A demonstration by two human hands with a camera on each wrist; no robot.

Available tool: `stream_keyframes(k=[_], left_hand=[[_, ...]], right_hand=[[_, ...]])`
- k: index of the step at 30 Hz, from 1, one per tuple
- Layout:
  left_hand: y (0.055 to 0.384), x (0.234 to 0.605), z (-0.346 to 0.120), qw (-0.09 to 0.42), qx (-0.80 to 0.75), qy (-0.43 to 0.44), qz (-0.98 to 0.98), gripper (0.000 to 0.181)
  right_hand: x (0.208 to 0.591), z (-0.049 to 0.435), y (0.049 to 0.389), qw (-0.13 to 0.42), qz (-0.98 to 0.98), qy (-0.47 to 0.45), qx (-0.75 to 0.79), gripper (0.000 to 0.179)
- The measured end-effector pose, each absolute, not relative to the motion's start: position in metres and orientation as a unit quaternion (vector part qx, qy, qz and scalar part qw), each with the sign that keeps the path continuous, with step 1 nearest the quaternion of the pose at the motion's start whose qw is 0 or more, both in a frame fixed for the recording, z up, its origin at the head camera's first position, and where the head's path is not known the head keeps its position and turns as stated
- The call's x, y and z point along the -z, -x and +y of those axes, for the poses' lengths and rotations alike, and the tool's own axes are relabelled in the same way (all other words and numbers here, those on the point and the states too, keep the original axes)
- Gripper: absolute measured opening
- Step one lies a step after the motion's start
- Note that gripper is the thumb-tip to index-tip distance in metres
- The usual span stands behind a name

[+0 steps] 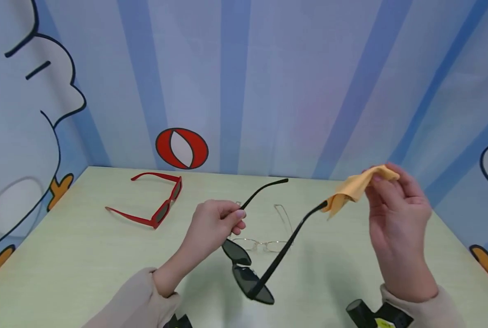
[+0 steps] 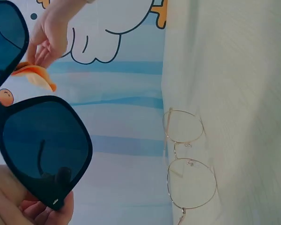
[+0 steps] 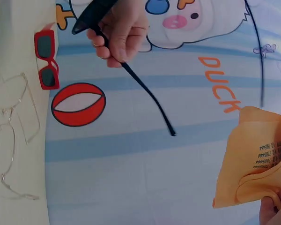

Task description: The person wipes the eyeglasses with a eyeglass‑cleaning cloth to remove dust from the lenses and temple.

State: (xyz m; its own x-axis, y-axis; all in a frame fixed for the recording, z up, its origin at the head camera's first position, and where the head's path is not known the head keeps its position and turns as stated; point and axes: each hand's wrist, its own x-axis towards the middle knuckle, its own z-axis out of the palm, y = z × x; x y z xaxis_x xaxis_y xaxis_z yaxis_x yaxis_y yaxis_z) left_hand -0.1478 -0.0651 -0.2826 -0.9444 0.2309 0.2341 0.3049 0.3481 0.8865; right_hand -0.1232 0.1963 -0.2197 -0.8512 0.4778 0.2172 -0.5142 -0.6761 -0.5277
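My left hand (image 1: 215,223) grips a pair of black sunglasses (image 1: 243,273) by one temple arm, holding them up over the table with the dark lenses lowest. The other temple arm (image 1: 282,253) points up and right toward my right hand (image 1: 399,214). That hand pinches an orange cloth (image 1: 352,186) between thumb and fingers, and its hanging end overlaps the temple tip in the head view. In the right wrist view the cloth (image 3: 250,154) hangs folded with dark print on it. One dark lens (image 2: 47,145) fills much of the left wrist view's left side.
Thin gold wire-framed glasses (image 1: 275,246) lie on the pale table (image 1: 84,255) behind the black pair. Red sunglasses (image 1: 161,213) rest at the back left with arms unfolded. A blue striped backdrop (image 1: 268,91) with cartoon figures stands behind the table.
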Motion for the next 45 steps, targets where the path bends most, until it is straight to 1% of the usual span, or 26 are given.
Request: stream_keyframes(k=[6,10,13,16,20,23,24,29,31,33,34,36,38,40,41,42,43,45], left_hand=[[0.157,0.293,-0.035,-0.067,0.623,0.126,-0.769,0.011],[0.16,0.299,-0.004,-0.101,0.67,0.099,-0.729,0.012],[0.162,0.303,0.018,-0.099,0.683,0.085,-0.719,0.013],[0.165,0.307,0.039,-0.082,0.68,0.078,-0.725,0.012],[0.168,0.315,0.066,-0.053,0.663,0.071,-0.743,0.01],[0.167,0.32,0.083,-0.03,0.647,0.07,-0.759,0.012],[0.166,0.322,0.088,-0.024,0.642,0.07,-0.763,0.015],[0.162,0.329,0.102,-0.003,0.615,0.075,-0.785,0.046],[0.162,0.33,0.104,-0.001,0.601,0.074,-0.796,0.052],[0.163,0.331,0.105,-0.005,0.588,0.073,-0.805,0.053],[0.162,0.331,0.104,-0.008,0.584,0.072,-0.808,0.048],[0.162,0.331,0.105,-0.02,0.585,0.068,-0.808,0.026],[0.163,0.331,0.105,-0.03,0.587,0.071,-0.806,0.023],[0.162,0.331,0.105,-0.028,0.583,0.077,-0.808,0.021],[0.163,0.331,0.106,-0.03,0.582,0.079,-0.809,0.033],[0.163,0.331,0.106,-0.033,0.58,0.082,-0.81,0.042],[0.162,0.331,0.106,-0.031,0.57,0.085,-0.817,0.041],[0.161,0.332,0.104,-0.031,0.553,0.084,-0.828,0.018]], right_hand=[[0.219,0.229,0.118,0.305,-0.271,-0.022,-0.913,0.03],[0.218,0.237,0.116,0.35,-0.292,-0.01,-0.89,0.032],[0.215,0.24,0.115,0.393,-0.304,-0.018,-0.868,0.032],[0.211,0.245,0.112,0.419,-0.29,-0.045,-0.859,0.031],[0.207,0.25,0.109,0.431,-0.26,-0.07,-0.861,0.031],[0.207,0.25,0.109,0.431,-0.254,-0.069,-0.863,0.032],[0.208,0.249,0.109,0.431,-0.259,-0.065,-0.862,0.031],[0.215,0.247,0.108,0.433,-0.293,-0.042,-0.851,0.031],[0.217,0.246,0.107,0.433,-0.299,-0.037,-0.849,0.031],[0.218,0.246,0.107,0.434,-0.301,-0.037,-0.848,0.032],[0.219,0.246,0.107,0.433,-0.302,-0.038,-0.849,0.032],[0.219,0.246,0.106,0.429,-0.302,-0.041,-0.851,0.032],[0.22,0.246,0.106,0.424,-0.303,-0.044,-0.852,0.032],[0.22,0.247,0.106,0.417,-0.303,-0.045,-0.856,0.033],[0.221,0.247,0.106,0.413,-0.3,-0.045,-0.859,0.034],[0.222,0.248,0.107,0.408,-0.295,-0.042,-0.863,0.036],[0.223,0.248,0.107,0.406,-0.292,-0.039,-0.865,0.038],[0.226,0.248,0.108,0.402,-0.287,-0.027,-0.869,0.043]])
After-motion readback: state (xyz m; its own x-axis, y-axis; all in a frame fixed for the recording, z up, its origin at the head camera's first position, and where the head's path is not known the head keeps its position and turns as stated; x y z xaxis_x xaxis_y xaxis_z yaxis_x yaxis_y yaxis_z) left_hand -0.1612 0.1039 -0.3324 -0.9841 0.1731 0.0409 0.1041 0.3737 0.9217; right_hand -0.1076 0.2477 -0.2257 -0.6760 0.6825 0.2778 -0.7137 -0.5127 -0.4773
